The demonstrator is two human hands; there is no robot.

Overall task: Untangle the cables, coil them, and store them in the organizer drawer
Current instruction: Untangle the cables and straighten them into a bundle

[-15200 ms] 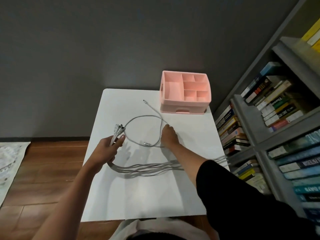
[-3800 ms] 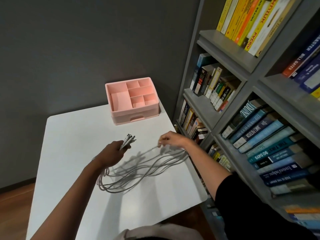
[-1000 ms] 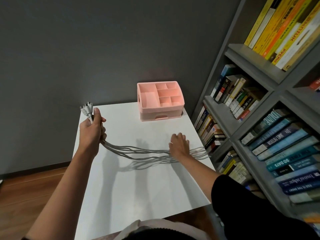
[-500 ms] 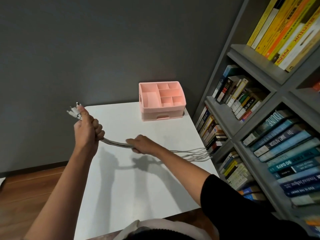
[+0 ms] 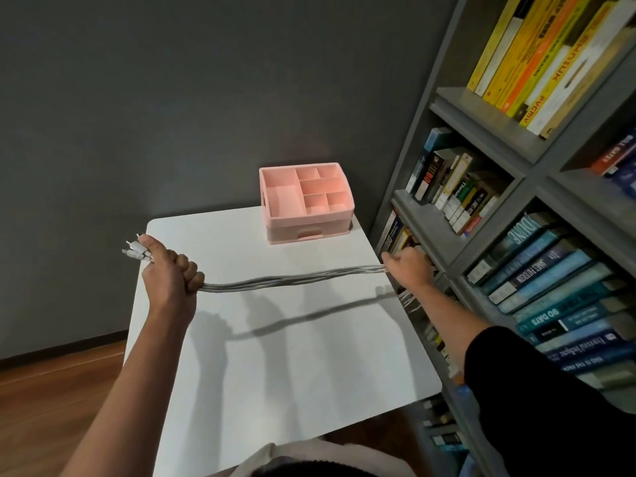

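Observation:
A bundle of several grey cables [image 5: 292, 280] stretches in the air above the white table [image 5: 275, 356], from left to right. My left hand [image 5: 168, 273] grips one end in a fist at the table's left edge, with the white plugs [image 5: 136, 251] sticking out above the thumb. My right hand [image 5: 407, 266] grips the bundle past the table's right edge, near the bookshelf. Loose cable ends [image 5: 409, 301] hang below that hand. The pink organizer [image 5: 306, 201] stands at the table's far right, its drawer [image 5: 309, 232] closed.
A grey bookshelf [image 5: 516, 235] full of books stands right beside the table's right edge, close to my right hand. A dark grey wall runs behind the table. Wooden floor [image 5: 51, 390] shows on the left.
My right hand has slid along the bundle from near the left hand out to the table's right edge, pulling the cables straight and off the table. The left hand stayed in place.

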